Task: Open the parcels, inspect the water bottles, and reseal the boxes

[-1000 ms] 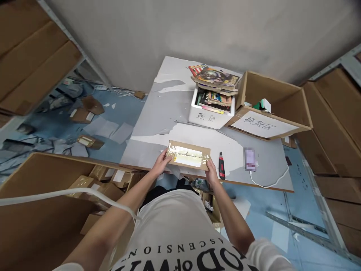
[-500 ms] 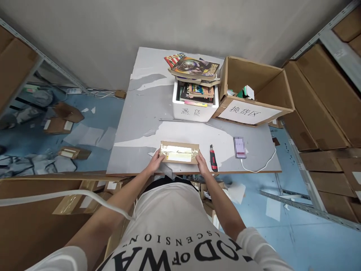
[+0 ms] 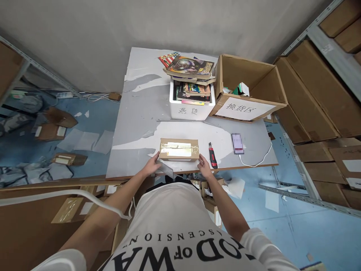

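Note:
A small taped cardboard box (image 3: pixel 179 143) lies near the front edge of the table, with a pale shiny label on its top. My left hand (image 3: pixel 152 165) is at the box's left front corner, fingertips close against it and fingers loosely apart. Beside the right front corner is my right hand (image 3: pixel 204 166), its fingers slightly bent and loose; whether they still touch the cardboard is hard to tell. A red and black utility knife (image 3: pixel 213 156) rests just right of the box, near my right hand. Some torn grey sheet (image 3: pixel 165 168) lies beside my left hand.
On the table (image 3: pixel 135 128) stand a white bin (image 3: pixel 191 111) piled with books (image 3: pixel 190 67) and a large open carton (image 3: pixel 248 109). A phone (image 3: pixel 237 143) with a white cable lies to the right. Shelves of cartons (image 3: pixel 313 86) flank the right side. Papers and parcels cover the left floor.
The box now sits flatter on the table, its front side showing. Both hands have loosened from its ends and drawn slightly down towards me. The whole view has shifted a little.

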`<state>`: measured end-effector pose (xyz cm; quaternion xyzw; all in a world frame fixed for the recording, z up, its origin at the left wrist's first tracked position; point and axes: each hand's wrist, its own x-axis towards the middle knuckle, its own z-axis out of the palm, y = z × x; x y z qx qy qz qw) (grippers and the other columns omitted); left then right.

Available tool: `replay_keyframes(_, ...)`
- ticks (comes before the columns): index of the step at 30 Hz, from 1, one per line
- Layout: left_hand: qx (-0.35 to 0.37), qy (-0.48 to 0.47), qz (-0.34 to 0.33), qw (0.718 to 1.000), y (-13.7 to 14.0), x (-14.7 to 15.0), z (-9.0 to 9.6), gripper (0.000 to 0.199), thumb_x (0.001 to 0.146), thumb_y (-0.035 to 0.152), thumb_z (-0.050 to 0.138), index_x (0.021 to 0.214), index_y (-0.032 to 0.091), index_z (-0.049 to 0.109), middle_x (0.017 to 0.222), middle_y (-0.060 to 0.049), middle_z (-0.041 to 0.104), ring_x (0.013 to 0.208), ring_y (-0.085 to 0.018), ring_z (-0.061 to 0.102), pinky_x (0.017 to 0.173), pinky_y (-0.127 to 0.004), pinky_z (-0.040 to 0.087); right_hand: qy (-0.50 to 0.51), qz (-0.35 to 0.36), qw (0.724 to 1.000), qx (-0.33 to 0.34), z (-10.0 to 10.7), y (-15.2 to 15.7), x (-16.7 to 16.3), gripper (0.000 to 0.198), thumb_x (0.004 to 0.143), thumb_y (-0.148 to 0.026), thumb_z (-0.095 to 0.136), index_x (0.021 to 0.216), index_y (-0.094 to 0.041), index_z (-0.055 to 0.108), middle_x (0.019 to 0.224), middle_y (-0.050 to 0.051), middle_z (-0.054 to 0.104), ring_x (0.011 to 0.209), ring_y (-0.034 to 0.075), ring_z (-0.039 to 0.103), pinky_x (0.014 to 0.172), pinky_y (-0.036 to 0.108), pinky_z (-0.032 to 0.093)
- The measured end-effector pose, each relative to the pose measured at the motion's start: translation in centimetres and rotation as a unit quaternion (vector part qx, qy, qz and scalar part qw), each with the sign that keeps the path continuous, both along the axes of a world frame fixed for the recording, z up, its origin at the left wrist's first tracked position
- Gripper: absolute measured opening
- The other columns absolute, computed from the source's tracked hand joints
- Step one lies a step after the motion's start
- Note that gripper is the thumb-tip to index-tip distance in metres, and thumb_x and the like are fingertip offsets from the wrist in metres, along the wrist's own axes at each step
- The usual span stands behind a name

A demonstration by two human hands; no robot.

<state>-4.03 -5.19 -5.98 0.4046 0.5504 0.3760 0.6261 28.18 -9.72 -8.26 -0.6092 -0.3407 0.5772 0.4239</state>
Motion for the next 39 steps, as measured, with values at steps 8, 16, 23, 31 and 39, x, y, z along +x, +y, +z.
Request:
replay_keyframes(8, 0.024, 0.123, -0.064, 0.990, 0.8, 1.1, -0.9, 0.054, 0.063, 0.051, 0.066, 0.101, 0.014, 0.066, 0.110, -0.014, 0.068, 0.112, -0.032, 0.057, 0.103, -0.047, 0.037, -0.021, 0.035, 0.999, 0.025, 0.3, 1.9, -1.4, 0.036, 0.066, -0.035, 0.059, 0.097, -0.023, 0.046, 0.112, 0.008, 0.063, 0.113, 0.023, 0.058, 0.103, 0.044, 0.040)
replay_keyframes(16, 0.068, 0.200, -0.061, 0.976, 0.6, 1.0, 2.5, 0.055, 0.078, 0.055, 0.053, 0.114, 0.015, 0.065, 0.114, -0.010, 0.068, 0.105, -0.029, 0.061, 0.092, -0.038, 0.044, -0.049, 0.050, 0.996, 0.047, 3.0, 2.1, -1.0, 0.030, 0.072, -0.044, 0.058, 0.090, -0.023, 0.047, 0.098, 0.005, 0.063, 0.101, 0.022, 0.059, 0.093, 0.038, 0.044)
replay_keyframes(23, 0.037, 0.382, -0.085, 0.919, 1.2, 1.4, 4.1, 0.055, 0.086, 0.057, 0.041, 0.099, 0.015, 0.075, 0.093, -0.010, 0.074, 0.088, -0.028, 0.065, 0.073, -0.031, 0.043, -0.222, 0.052, 0.973, 0.015, 4.7, 2.1, -0.7, 0.032, 0.082, -0.055, 0.046, 0.082, -0.024, 0.050, 0.083, 0.003, 0.061, 0.081, 0.020, 0.055, 0.077, 0.033, 0.043)
replay_keyframes(31, -0.011, 0.421, -0.116, 0.900, 2.6, 1.9, 2.7, 0.057, 0.085, 0.060, 0.039, 0.086, 0.016, 0.077, 0.081, -0.012, 0.073, 0.081, -0.028, 0.064, 0.066, -0.031, 0.040, -0.227, 0.063, 0.972, -0.010, 3.3, 3.5, -0.8, 0.037, 0.079, -0.059, 0.048, 0.073, -0.023, 0.050, 0.073, 0.001, 0.059, 0.073, 0.018, 0.051, 0.073, 0.031, 0.042)
replay_keyframes(39, -0.011, 0.311, -0.067, 0.948, 1.5, -0.2, 0.2, 0.048, 0.081, 0.046, 0.045, 0.104, 0.012, 0.071, 0.107, -0.012, 0.071, 0.098, -0.028, 0.065, 0.086, -0.035, 0.046, -0.165, 0.055, 0.984, -0.025, 1.2, 1.9, 0.9, 0.037, 0.082, -0.049, 0.041, 0.103, -0.022, 0.056, 0.104, 0.007, 0.064, 0.096, 0.020, 0.059, 0.083, 0.036, 0.048)
